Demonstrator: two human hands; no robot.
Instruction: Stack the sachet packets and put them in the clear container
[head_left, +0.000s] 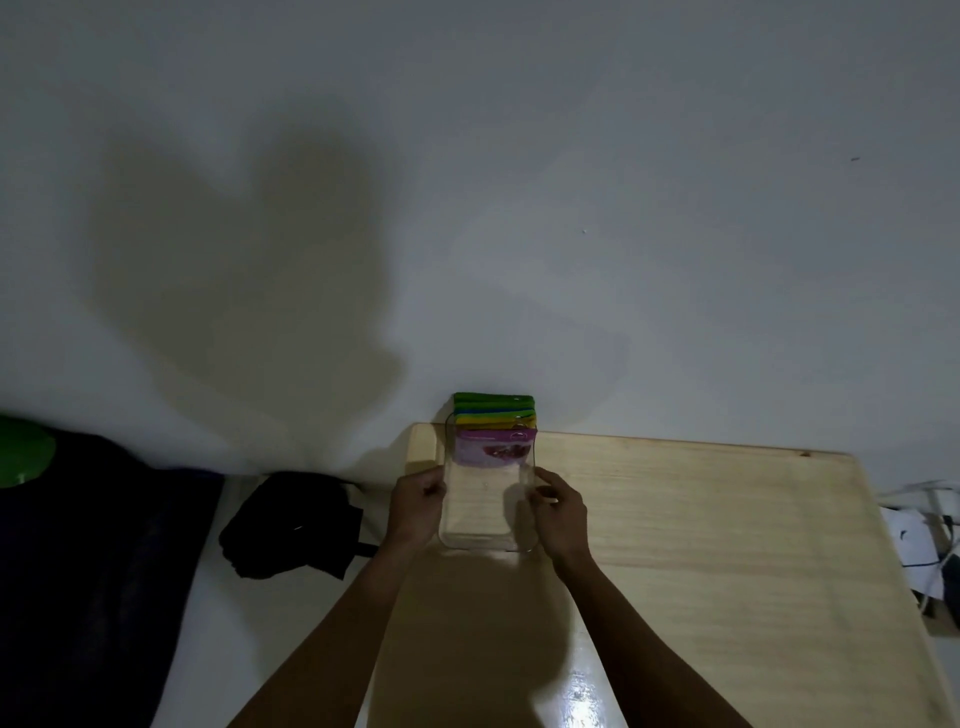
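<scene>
Dimly lit wooden table (701, 545) meets a white wall (571, 182).

The clear container (485, 512), a see-through rectangular tub with rounded corners, sits gripped by its two long sides, one hand on each. The sachet packets (494, 426) stand in a row at its end beyond the grip: purple nearest, then yellow, blue and green behind, their tops rising above the rim.

2 hands (415, 501) (561, 512), 1 clear container (485, 519), 1 stack of sachet packets (493, 415), 1 wooden table (727, 545)
</scene>
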